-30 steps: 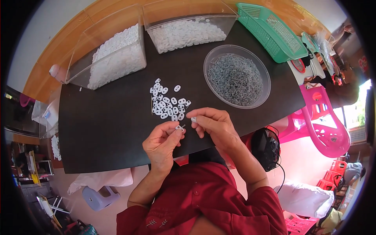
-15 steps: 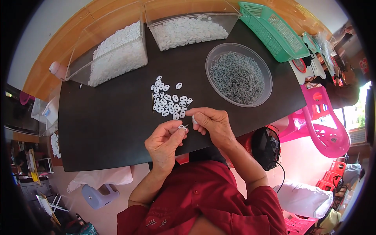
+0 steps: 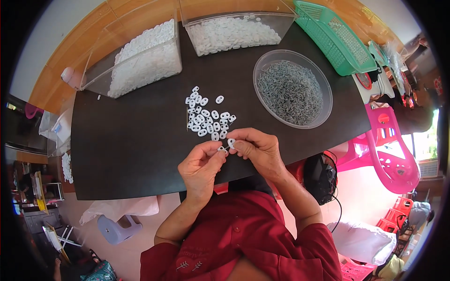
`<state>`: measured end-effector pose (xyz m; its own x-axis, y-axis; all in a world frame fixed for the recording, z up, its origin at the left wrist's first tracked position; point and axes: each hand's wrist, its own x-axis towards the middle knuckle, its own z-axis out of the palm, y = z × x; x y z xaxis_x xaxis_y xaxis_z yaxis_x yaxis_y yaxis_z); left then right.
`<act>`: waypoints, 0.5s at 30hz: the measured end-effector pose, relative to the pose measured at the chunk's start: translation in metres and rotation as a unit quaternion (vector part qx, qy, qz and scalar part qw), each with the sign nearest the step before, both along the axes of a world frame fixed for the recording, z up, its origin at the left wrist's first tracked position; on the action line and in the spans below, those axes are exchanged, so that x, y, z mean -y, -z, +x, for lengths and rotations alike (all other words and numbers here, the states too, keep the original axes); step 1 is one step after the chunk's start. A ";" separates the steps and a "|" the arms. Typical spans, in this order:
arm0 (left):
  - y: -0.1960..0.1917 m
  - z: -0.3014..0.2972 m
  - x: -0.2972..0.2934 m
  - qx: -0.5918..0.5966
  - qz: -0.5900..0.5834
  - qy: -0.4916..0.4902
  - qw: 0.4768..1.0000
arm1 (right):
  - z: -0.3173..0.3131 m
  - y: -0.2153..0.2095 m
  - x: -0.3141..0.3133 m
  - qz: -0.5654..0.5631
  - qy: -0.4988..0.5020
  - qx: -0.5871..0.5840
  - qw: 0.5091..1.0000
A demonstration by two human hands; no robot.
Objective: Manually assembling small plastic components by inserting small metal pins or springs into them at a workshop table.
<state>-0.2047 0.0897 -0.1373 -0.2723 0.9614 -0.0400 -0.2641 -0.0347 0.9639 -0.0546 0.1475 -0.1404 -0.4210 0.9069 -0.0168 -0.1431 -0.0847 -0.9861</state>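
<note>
My left hand [image 3: 200, 169] pinches a small white plastic piece [image 3: 222, 149] between thumb and fingertips. A thin grey screw [image 3: 227, 148] sticks out of that piece. Close beside it, my right hand [image 3: 260, 152] grips a white oval two-hole plastic piece [image 3: 231, 143] and brings it against the screw's end; whether the screw has entered a hole I cannot tell. Just beyond both hands, a loose pile of white two-hole pieces [image 3: 205, 122] lies on the dark table [image 3: 131, 145]. Fingers cover part of both held pieces.
Two clear boxes, one at the far left [image 3: 101, 75] and one at the far middle [image 3: 287, 29], hold heaps of white pieces. To the right stands a round clear tub [image 3: 328, 107] of grey screws [image 3: 290, 93]. A green basket [image 3: 330, 33] is behind it; a pink chair [image 3: 396, 164] stands beyond the table's right edge.
My right hand has moved its white piece leftward to the screw held in my left hand, closing the gap between them. The view has shifted slightly.
</note>
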 end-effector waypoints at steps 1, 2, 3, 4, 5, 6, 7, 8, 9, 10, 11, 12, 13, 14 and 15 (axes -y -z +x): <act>0.000 0.001 0.000 -0.004 0.003 -0.013 1.000 | 0.000 0.000 0.001 0.006 -0.001 0.006 1.000; 0.000 0.002 0.000 -0.008 0.006 -0.027 1.000 | -0.001 0.000 0.002 0.006 -0.002 0.006 1.000; 0.001 0.002 0.000 -0.008 0.006 -0.028 1.000 | -0.002 0.000 0.002 0.005 -0.001 0.004 1.000; 0.001 0.002 0.001 -0.014 0.007 -0.032 0.999 | -0.002 0.000 0.002 0.005 0.000 0.002 1.000; 0.002 0.002 0.001 -0.021 0.008 -0.036 0.999 | -0.002 -0.001 0.002 0.005 -0.001 0.002 1.000; 0.002 0.002 0.001 -0.021 0.007 -0.037 0.999 | -0.003 -0.001 0.001 0.021 -0.001 0.005 1.000; 0.002 0.002 0.000 -0.018 0.014 -0.033 0.999 | -0.003 -0.001 0.001 0.038 -0.002 0.008 0.999; 0.002 0.003 0.000 -0.015 0.021 -0.028 0.999 | -0.004 -0.001 0.002 0.038 -0.003 0.008 0.999; 0.002 0.003 0.000 -0.014 0.021 -0.029 0.999 | -0.004 -0.001 0.002 0.045 0.002 0.017 0.999; 0.002 0.004 0.000 -0.009 0.021 -0.031 0.999 | -0.004 -0.001 0.002 0.051 0.007 0.026 0.998; 0.002 0.004 0.000 -0.004 0.021 -0.032 0.999 | -0.005 -0.001 0.001 0.052 0.006 0.026 0.998; 0.002 0.004 0.000 -0.004 0.021 -0.032 0.999 | -0.005 0.001 0.001 0.068 0.007 0.037 0.997; 0.002 0.005 0.000 -0.005 0.017 -0.033 0.999 | -0.004 0.002 0.001 0.085 0.009 0.049 0.995; 0.003 0.005 0.000 -0.006 0.012 -0.033 0.999 | -0.004 0.003 0.001 0.085 0.009 0.049 0.995; 0.003 0.005 -0.001 -0.006 0.012 -0.033 0.999 | -0.005 0.003 0.001 0.102 0.014 0.053 0.993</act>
<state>-0.1999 0.0904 -0.1404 -0.3359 0.9418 -0.0136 -0.2486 -0.0747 0.9657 -0.0593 0.1463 -0.1438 -0.4011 0.9073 0.1267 -0.0379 0.1217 -0.9918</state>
